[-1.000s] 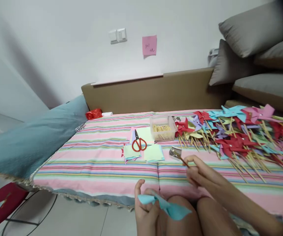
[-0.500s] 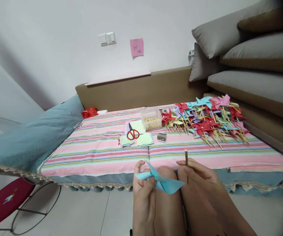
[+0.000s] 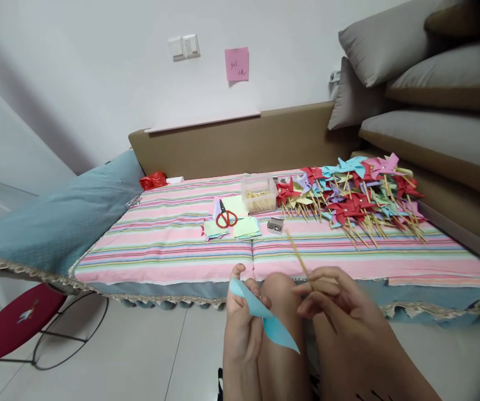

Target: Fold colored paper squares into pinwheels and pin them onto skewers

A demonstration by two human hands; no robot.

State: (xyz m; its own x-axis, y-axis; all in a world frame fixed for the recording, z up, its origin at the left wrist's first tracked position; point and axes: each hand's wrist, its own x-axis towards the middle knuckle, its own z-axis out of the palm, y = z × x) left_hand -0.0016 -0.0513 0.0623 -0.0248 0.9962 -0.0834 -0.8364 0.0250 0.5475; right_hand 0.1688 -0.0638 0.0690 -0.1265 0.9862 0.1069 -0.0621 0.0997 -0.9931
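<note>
A light blue paper pinwheel head (image 3: 267,316) is pinched in my left hand (image 3: 242,320), its blades folded and one pointed tip hanging to the lower right. My right hand (image 3: 334,298), just to the right, has its fingers closed around a thin wooden stick (image 3: 297,252) that slants up to the left. Stick and paper are apart. On the striped cloth ahead sit a small box of pins (image 3: 275,225), stacks of pastel paper squares (image 3: 246,228) and red-handled scissors (image 3: 226,219).
A clear box (image 3: 260,201) of wooden sticks stands behind the paper. Right of it lies a heap of finished pinwheels (image 3: 351,210) in several colours. Grey cushions (image 3: 436,136) are piled at the right. A red stool (image 3: 18,320) stands at lower left.
The stick has tilted from upright to leaning left. My left hand has turned the blue paper, so its blades now slope down to the right. The view has shifted slightly.
</note>
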